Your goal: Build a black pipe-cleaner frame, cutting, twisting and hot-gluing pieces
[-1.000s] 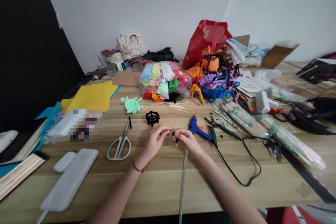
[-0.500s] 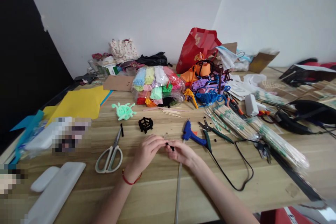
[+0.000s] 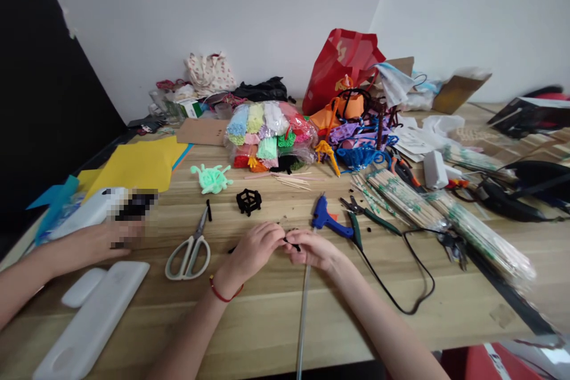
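In the middle of the table my left hand (image 3: 262, 247) and my right hand (image 3: 315, 249) meet, fingertips nearly touching. Both are closed in a pinch on a small black piece of pipe cleaner (image 3: 293, 244); much of it is hidden by my fingers. A dark end sticks out behind my left hand. Just beyond sits a black open frame of short fuzzy pieces (image 3: 249, 202). White-handled scissors (image 3: 190, 252) lie to the left, a short black piece (image 3: 209, 210) by their tip. A blue glue gun (image 3: 328, 218) with a long clear glue stick (image 3: 304, 314) lies beside my right hand.
Another person's hand (image 3: 95, 240) reaches in at left, near white cases (image 3: 95, 320). Green-handled pliers (image 3: 378, 221), a black cord (image 3: 421, 303) and bagged wooden sticks (image 3: 481, 237) lie right. Behind are bagged pipe cleaners (image 3: 267, 136), a mint-green fuzzy shape (image 3: 211, 179) and a red bag (image 3: 341, 62).
Another person's forearm and hand have come in over the table at left. My hands stay together on the black piece, with slight finger movement. The view has shifted a little.
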### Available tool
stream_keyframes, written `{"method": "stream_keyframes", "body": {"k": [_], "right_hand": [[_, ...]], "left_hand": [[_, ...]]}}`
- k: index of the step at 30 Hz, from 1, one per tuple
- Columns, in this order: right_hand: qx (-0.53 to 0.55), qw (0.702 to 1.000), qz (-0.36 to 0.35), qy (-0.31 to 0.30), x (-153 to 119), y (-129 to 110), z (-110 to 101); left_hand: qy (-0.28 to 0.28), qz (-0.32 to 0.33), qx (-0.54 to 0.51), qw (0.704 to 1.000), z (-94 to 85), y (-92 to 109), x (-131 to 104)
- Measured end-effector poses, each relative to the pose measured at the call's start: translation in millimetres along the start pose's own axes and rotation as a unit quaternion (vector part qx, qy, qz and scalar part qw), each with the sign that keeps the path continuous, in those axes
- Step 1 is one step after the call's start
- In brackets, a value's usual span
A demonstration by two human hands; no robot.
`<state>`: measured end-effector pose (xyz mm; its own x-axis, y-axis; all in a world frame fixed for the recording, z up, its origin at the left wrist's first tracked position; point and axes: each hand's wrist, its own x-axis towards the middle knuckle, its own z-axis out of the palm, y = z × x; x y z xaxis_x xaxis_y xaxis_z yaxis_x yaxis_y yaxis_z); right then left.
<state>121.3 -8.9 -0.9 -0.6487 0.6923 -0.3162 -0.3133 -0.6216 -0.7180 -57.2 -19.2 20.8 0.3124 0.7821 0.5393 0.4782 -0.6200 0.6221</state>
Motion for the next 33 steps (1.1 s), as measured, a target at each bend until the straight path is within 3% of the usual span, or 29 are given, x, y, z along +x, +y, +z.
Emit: {"method": "stream_keyframes", "body": {"k": [6, 10, 19, 28, 33], "right_hand": [[0.023, 0.999, 0.029, -0.023, -2.6, -2.3, 0.4], [-0.026, 1.000, -0.003, 0.014, -4.8, -3.4, 0.6], [-0.112, 0.988, -0.092, 0.054, 0.9, 1.2, 0.4], [-0.090, 0.993, -0.050, 0.057, -2.1, -0.3, 2.4], [-0.174, 0.978, -0.096, 0.069, 3.4, 4.8, -2.3]], "left_hand": [[-0.083, 0.036, -0.010, 0.996, -3.9, -2.9, 0.8], [-0.110, 0.021, -0.026, 0.993, -5.3, -0.8, 2.0], [-0.073, -0.049, -0.014, 0.996, -2.4, 3.9, 1.5], [-0.160, -0.027, -0.012, 0.987, -3.1, 2.0, 1.4], [-0.173, -0.016, -0.001, 0.985, -3.0, -2.6, 1.7]]}}
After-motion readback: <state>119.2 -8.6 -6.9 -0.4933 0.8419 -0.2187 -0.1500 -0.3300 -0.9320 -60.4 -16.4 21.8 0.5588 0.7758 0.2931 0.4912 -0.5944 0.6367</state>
